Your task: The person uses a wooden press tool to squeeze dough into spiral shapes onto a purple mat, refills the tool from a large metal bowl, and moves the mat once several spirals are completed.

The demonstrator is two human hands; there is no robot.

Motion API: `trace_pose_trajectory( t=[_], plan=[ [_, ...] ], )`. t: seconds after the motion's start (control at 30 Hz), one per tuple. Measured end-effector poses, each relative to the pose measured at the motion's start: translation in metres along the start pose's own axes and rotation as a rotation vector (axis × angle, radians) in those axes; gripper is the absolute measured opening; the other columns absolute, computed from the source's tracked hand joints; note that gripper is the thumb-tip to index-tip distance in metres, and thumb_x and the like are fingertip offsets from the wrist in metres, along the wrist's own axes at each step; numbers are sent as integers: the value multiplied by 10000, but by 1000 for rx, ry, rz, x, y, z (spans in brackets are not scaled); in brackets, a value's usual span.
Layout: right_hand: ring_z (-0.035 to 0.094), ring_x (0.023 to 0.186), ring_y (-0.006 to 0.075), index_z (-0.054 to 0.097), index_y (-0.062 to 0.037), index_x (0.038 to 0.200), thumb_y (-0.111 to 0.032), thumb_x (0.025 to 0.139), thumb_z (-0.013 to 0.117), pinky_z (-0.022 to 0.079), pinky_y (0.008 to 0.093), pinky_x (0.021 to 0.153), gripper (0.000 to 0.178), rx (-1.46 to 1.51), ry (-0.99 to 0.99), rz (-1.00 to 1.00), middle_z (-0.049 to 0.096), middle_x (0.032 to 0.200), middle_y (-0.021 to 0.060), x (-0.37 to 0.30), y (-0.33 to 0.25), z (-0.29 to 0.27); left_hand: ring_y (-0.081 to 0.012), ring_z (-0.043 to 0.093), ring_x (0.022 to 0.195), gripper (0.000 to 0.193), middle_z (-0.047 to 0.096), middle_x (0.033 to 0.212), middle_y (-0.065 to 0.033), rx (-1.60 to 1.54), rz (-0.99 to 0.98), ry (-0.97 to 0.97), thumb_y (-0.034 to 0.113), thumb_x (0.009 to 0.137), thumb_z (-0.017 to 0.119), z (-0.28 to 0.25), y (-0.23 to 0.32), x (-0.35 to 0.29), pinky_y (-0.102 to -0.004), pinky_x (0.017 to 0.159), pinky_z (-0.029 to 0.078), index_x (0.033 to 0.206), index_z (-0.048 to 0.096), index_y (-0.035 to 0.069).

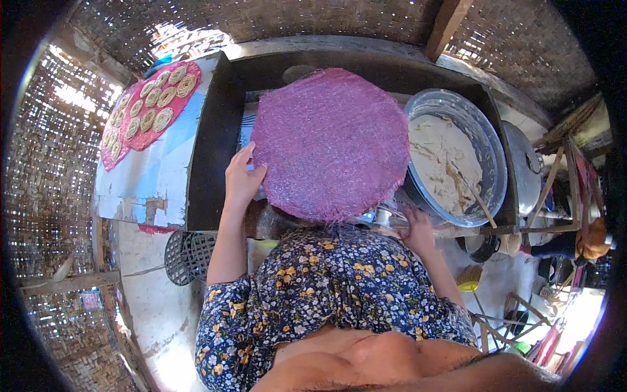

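Note:
A large round mat (330,144), pink-purple with a coarse woven texture and frayed rim, covers the middle of the work box. At its left edge is my left hand (244,178), with the thumb over the rim and the fingers closed at the border. My right hand (418,228) is low beside the mat's lower right edge, next to a shiny metal piece (386,217) that the mat partly hides. The right hand's fingers are blurred and partly covered, so their grip is unclear. Right of the mat, a big grey-blue basin (494,176) holds pale, thick batter (439,153) with a stick (480,201) in it.
Several coiled pale rounds lie on pink mats (142,136) upon a worn blue-white board (157,179) at left. Dark box walls (210,144) enclose the work space. A metal pot lid (524,163) stands right of the basin. A black plastic basket (189,257) sits lower left.

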State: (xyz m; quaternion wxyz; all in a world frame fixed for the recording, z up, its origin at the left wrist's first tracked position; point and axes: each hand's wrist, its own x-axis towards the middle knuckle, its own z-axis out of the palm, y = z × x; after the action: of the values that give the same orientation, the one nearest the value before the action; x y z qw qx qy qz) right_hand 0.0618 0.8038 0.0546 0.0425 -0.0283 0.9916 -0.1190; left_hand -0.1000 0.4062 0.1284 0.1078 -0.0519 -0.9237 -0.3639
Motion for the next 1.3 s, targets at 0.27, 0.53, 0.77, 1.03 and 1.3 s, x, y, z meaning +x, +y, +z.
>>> trace_pose_trajectory(
  t=[0.27, 0.53, 0.77, 1.03, 1.3],
  plan=[
    [459, 1091, 353, 268, -117, 1352, -300, 550, 754, 391, 445, 909, 955, -74, -211, 125, 487, 1165, 184, 3, 11, 54, -200, 549, 963, 587, 536, 1149, -142, -144, 61, -4, 39, 668, 661, 8, -36, 6, -268, 748, 476, 1221, 468, -3],
    [468, 1098, 353, 363, -67, 1295, -258, 469, 750, 380, 402, 949, 932, 305, -227, 215, 478, 1203, 195, -43, 21, 11, -156, 556, 881, 556, 553, 1082, -114, -584, -229, -76, 0, 690, 648, -6, -21, 2, -257, 729, 475, 1215, 466, -20],
    [552, 970, 278, 364, 6, 1280, -197, 420, 686, 433, 347, 852, 941, 888, -247, 340, 565, 1073, 156, -132, 49, -53, -229, 482, 1119, 574, 491, 1230, -139, -29, -21, 52, 138, 705, 704, -12, -6, -7, -320, 893, 418, 1212, 475, -3],
    [554, 884, 311, 308, -41, 1305, -347, 497, 704, 464, 381, 705, 950, 1566, -322, -38, 490, 1113, 208, -76, 34, -86, -302, 333, 1255, 949, 288, 1375, -214, -1688, -49, -788, 737, 759, 285, -14, 112, 46, -419, 1027, 265, 1370, 192, 17],
    [540, 902, 330, 269, -137, 1364, -603, 661, 598, 468, 412, 654, 906, 1718, -793, -206, 450, 1168, 259, 24, -83, -151, -384, 368, 1213, 834, 380, 1324, -193, -1977, 583, -862, 560, 745, 571, -20, 175, 79, -496, 971, 326, 1371, 230, 128]
  ],
)
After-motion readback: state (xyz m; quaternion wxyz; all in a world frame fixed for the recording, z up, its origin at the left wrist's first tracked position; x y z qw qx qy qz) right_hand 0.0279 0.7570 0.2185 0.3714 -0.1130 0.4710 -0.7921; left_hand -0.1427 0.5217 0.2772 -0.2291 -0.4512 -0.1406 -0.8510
